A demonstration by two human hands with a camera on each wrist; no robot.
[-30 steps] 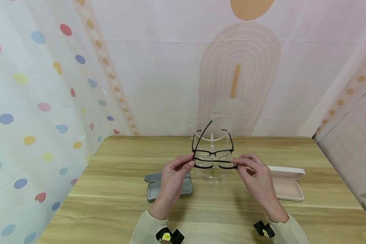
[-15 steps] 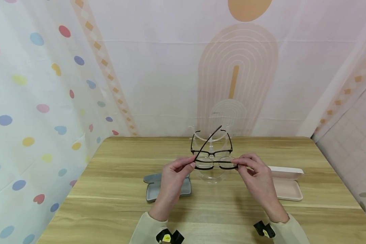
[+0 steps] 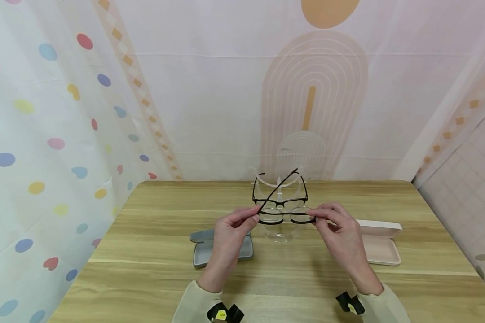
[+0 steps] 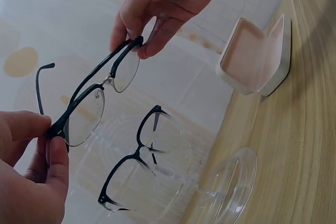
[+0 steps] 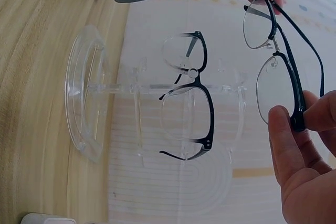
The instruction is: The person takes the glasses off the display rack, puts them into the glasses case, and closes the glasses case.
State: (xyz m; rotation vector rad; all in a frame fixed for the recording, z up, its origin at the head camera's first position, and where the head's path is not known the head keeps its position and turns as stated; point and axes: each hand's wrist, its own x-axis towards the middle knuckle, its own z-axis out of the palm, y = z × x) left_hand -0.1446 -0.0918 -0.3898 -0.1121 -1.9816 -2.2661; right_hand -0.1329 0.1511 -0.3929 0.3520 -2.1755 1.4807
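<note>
So the wood table (image 3: 291,287) was the biggest thing there, and toward its far middle stood a clear stand (image 5: 73,93). A grey case (image 3: 203,255) lay open on the left, a pale pink case (image 3: 381,251) open on the right.

The left hand (image 3: 231,229) was clamped, thumb against fingers, on the left end of the held glasses (image 4: 107,81). The right hand (image 3: 339,231) pinched the right end the same way. That put the pair in the air on the near side of the stand, with the other glasses (image 5: 209,108) sitting on the stand just beyond.

Smallest bits: the left arm (image 3: 278,187) stuck out, slanting far and right, while the right arm (image 4: 94,72) lay folded across behind the front. I'd say the step was working those arms at their hinges. IMO the hold was decent: both ends supported, so the front looked less likely to twist. Best bet was slow pressure right by the hinge, fingertips kept off the lenses, and enough room that the left arm didn't snag the pair on the stand.
</note>
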